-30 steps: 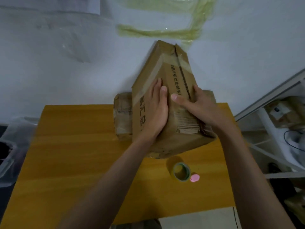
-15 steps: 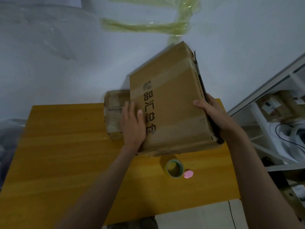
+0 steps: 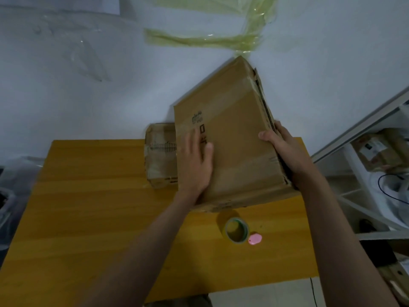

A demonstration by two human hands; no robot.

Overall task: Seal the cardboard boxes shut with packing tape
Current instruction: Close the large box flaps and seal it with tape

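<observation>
The yellow wooden desk stands against a pale wall, and the larger cardboard box sits at its far edge, toward the far right corner, tipped up on its near lower edge so that a broad printed face looks at the camera. Old tape bands cross that face. Its flap side is turned to the right, where a dark seam shows along the edge, seemingly not closed flat.

A smaller cardboard box lies just behind and to the left of it, touching or nearly so, at the far edge of the desk.

The left hand lies flat on the broad face with its fingers straight, pressing and steadying; its grip is spread and holds nothing. The right hand has its grip clamped on the box's right edge, thumb on the front face and fingers wrapped round over the flap side.

The roll of packing tape lies on the desk near the box's lower edge, untouched, with a small pink object just beside it; I cannot tell what that is.

The step in hand looks like turning the box to bring the open seam where it can be reached. Next the box likely needs setting down steady, flaps pressed together, and one hand freed for the tape.
</observation>
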